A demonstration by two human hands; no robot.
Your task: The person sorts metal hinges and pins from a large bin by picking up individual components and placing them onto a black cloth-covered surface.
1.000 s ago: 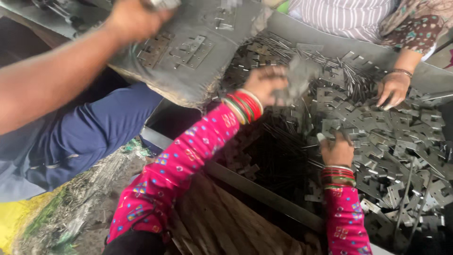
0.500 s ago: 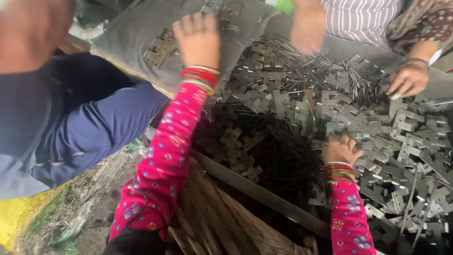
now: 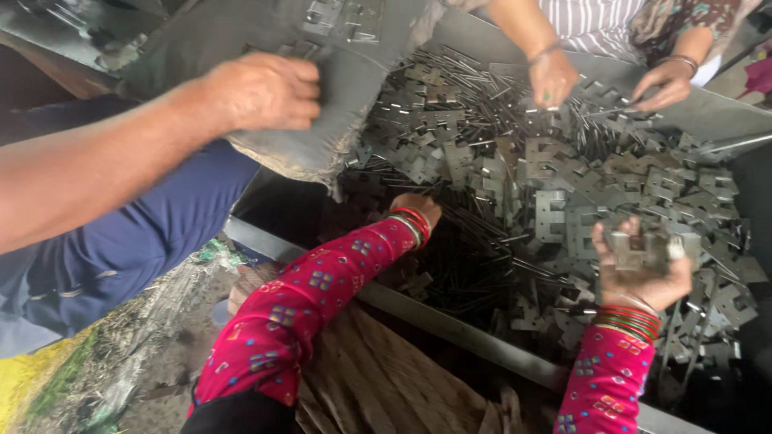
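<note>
My left hand (image 3: 420, 207), in a pink patterned sleeve with red bangles, reaches down into the heap of flat grey metal stampings (image 3: 515, 177); its fingers are buried among the pieces. Palm up, my right hand (image 3: 639, 269) is raised over the heap with a small stack of metal pieces (image 3: 643, 249) gripped in its fingers. The stampings and thin metal strips fill a large dark metal tray (image 3: 450, 325).
A person at the left in blue trousers grips a grey sack (image 3: 322, 72) with a hand (image 3: 261, 90) over the tray's corner. Another person across the tray picks at the heap with two hands (image 3: 555, 76) (image 3: 663, 80). A woven mat (image 3: 378, 386) lies below the tray.
My left hand dropped from the sack into the heap. My right hand rose off the pile, holding metal pieces. The neighbour's hand moved onto the sack.
</note>
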